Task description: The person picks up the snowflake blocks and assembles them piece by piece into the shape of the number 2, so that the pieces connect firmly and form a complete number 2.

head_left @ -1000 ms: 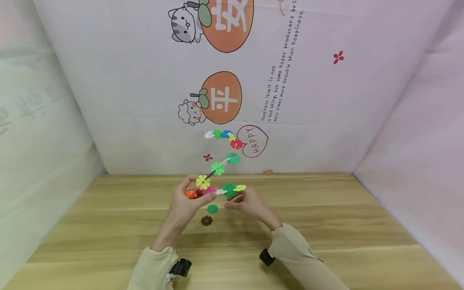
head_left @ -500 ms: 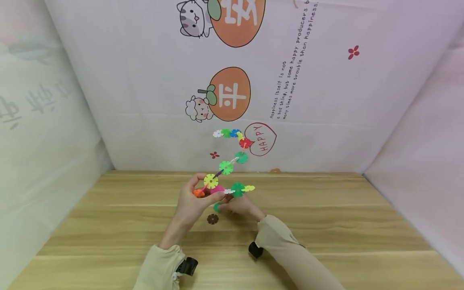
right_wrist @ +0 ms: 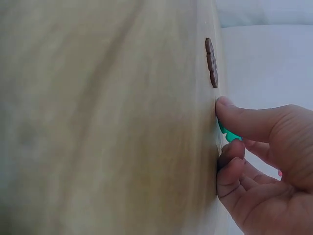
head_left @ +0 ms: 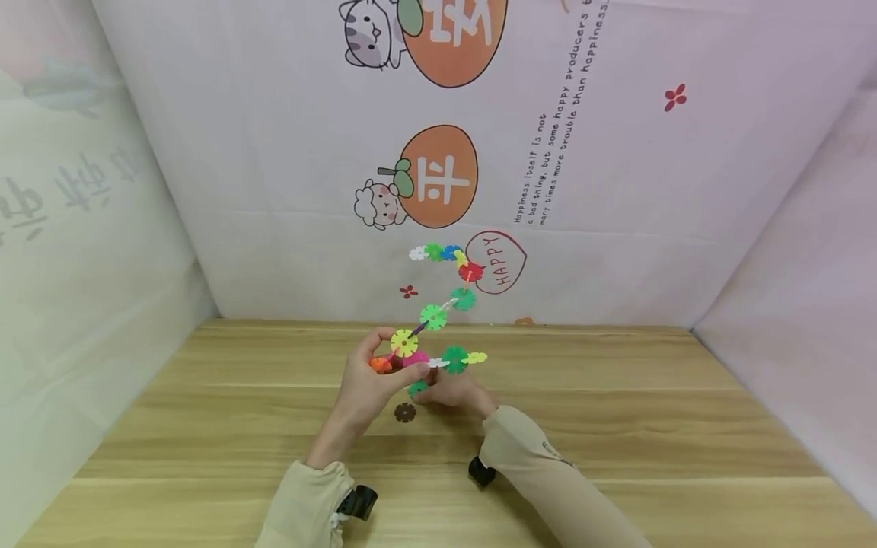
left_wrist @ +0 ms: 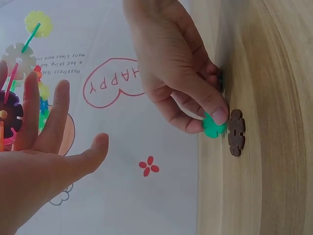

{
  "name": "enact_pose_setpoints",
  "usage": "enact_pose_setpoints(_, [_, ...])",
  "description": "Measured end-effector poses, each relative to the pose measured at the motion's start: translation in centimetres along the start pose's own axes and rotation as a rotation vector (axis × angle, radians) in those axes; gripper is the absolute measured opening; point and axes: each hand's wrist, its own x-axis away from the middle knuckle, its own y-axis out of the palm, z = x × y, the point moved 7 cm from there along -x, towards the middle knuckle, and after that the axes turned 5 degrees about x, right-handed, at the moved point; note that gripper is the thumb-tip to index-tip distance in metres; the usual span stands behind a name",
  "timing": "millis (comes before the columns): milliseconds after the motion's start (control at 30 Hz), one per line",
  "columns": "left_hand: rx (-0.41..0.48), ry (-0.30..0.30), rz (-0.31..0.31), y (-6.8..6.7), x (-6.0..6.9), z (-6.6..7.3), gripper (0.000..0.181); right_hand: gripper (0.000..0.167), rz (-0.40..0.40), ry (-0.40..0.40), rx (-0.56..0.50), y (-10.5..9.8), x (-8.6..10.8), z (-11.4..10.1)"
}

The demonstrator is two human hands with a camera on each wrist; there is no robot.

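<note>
A chain of slotted plastic snowflake discs (head_left: 433,317) in many colours hangs in the air, held by my left hand (head_left: 370,384) around its orange and pink discs. One end bends up and left to a white disc; a branch runs right to a yellow one. Just behind and below, my right hand (head_left: 454,390) pinches a loose green snowflake disc (left_wrist: 214,128) between thumb and fingers at the tabletop. In the right wrist view that green disc (right_wrist: 232,136) is mostly hidden by the thumb. A brown snowflake disc (head_left: 405,412) lies flat nearby, untouched.
The wood-grain table (head_left: 617,426) meets a white printed backdrop (head_left: 582,281) at the rear, with more cloth at both sides. Black straps with small boxes (head_left: 483,472) sit at both wrists, over beige sleeves (head_left: 541,472).
My right hand has moved left and behind the chain, from beneath its yellow end to the loose green disc, now pinched. The head view has shifted slightly; my left hand keeps its hold.
</note>
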Motion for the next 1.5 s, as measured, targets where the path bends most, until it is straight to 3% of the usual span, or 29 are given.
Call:
enact_pose_setpoints(100, [-0.009, -0.004, -0.008, 0.2, 0.0, -0.1, 0.038, 0.034, 0.012, 0.017, -0.004, -0.1, 0.3, 0.2])
enact_pose_setpoints(233, [-0.021, -0.017, -0.014, 0.4, 0.0, -0.3, 0.040, 0.018, 0.092, -0.089, -0.049, -0.9, 0.8, -0.3])
enact_pose_setpoints(367, [-0.032, -0.025, -0.016, 0.6, 0.0, -0.4, 0.040, 0.019, 0.130, -0.218, -0.166, -1.7, 1.9, -0.7])
enact_pose_setpoints(500, [-0.031, -0.029, -0.025, 0.9, -0.1, -0.5, 0.042, 0.010, 0.197, -0.199, -0.319, -3.2, 4.4, 0.2])
enact_pose_setpoints(667, [-0.037, -0.045, -0.020, 1.0, 0.0, -0.5, 0.044, 0.018, 0.274, -0.156, -0.457, -5.0, 7.5, 1.7])
enact_pose_setpoints(1167, [-0.025, -0.052, -0.015, 0.5, 0.2, -0.8, 0.041, 0.017, 0.384, -0.261, -0.413, -9.0, 12.6, 0.4])
enact_pose_setpoints(1333, [-0.030, -0.056, -0.014, 0.6, 0.2, -0.9, 0.042, 0.015, 0.443, -0.262, -0.433, -10.5, 13.7, 0.2])
enact_pose_setpoints(1500, [-0.049, -0.045, -0.019, 0.8, 0.2, -0.8, 0.042, 0.015, 0.450, -0.251, -0.471, -11.1, 14.2, 0.1])
